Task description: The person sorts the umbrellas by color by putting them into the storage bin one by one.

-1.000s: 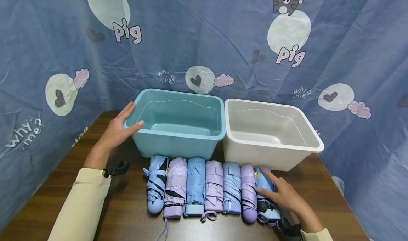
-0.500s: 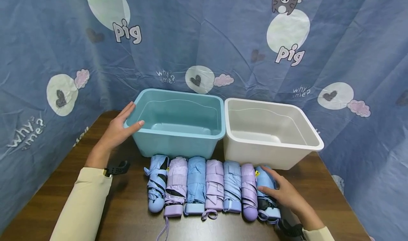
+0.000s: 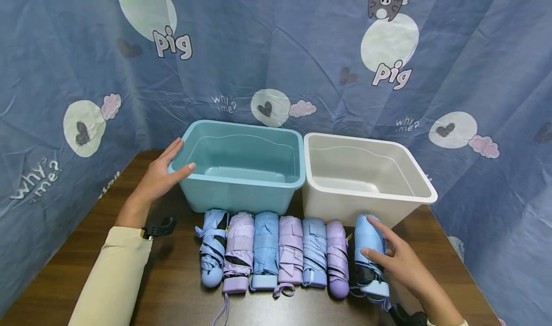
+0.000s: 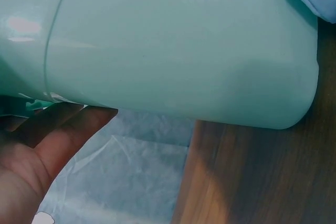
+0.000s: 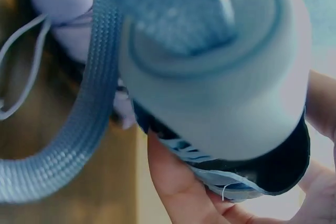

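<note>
My right hand (image 3: pixel 405 261) grips a folded blue umbrella (image 3: pixel 369 239) at the right end of a row, thumb on its near side. In the right wrist view its pale blue handle end (image 5: pixel 210 114) with a woven wrist strap (image 5: pixel 94 103) fills the middle, fingers around the cloth below. My left hand (image 3: pixel 157 180) rests at the left rim of a teal bin (image 3: pixel 241 196), fingers straight and thumb over the front corner. The left wrist view shows those fingers (image 4: pixel 79 129) against the bin's outer wall. To the left of the held umbrella lies a purple umbrella (image 3: pixel 337 259) with a round handle.
Several more folded umbrellas (image 3: pixel 265 249), blue and lilac, lie side by side on the brown table (image 3: pixel 172 292) in front of the bins. A white bin (image 3: pixel 345 206) stands right of the teal one. Behind hangs a blue printed curtain (image 3: pixel 276 52).
My right hand has taken hold of the rightmost blue umbrella and shifted it right, opening a gap from the purple one. The left hand has stayed at the teal bin.
</note>
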Motion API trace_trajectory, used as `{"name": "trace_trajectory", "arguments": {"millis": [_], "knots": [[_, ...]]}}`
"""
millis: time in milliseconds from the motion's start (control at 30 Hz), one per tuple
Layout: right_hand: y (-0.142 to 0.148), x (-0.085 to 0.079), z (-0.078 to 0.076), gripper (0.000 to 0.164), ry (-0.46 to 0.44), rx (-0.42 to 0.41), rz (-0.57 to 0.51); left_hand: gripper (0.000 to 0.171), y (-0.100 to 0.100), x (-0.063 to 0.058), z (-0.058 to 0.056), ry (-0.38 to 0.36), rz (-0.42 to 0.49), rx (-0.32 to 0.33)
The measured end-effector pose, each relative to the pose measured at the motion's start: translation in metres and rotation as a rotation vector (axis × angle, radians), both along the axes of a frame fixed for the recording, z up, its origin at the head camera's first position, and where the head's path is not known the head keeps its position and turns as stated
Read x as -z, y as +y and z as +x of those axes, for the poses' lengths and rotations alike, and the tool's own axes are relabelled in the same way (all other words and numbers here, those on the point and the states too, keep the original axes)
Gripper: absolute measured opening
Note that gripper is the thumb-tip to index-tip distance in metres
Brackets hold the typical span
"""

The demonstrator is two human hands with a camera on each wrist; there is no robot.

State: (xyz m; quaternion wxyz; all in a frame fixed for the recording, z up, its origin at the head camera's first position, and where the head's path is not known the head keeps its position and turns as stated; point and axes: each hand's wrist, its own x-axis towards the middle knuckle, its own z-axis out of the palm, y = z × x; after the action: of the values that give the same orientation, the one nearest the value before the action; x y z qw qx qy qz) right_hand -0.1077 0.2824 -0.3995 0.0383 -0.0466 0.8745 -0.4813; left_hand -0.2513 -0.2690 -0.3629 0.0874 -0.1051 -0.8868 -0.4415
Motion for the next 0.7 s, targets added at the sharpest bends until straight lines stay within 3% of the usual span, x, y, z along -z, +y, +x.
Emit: {"name": "trace_trajectory", "arguments": {"millis": [233,400,700], "knots": [[-0.009,-0.026,0.012,0.074,-0.005,-0.005,-0.067,0.086,-0.002,0.0,0.002,-0.007,0.002,-0.01],[-0.019,-0.046,0.019,0.073,0.016,-0.023,-0.06,0.085,-0.003,0.002,0.002,-0.008,0.003,-0.013],[-0.044,-0.085,0.002,0.073,0.054,-0.125,-0.095,0.084,-0.002,-0.002,-0.002,-0.012,-0.048,-0.007]]}}
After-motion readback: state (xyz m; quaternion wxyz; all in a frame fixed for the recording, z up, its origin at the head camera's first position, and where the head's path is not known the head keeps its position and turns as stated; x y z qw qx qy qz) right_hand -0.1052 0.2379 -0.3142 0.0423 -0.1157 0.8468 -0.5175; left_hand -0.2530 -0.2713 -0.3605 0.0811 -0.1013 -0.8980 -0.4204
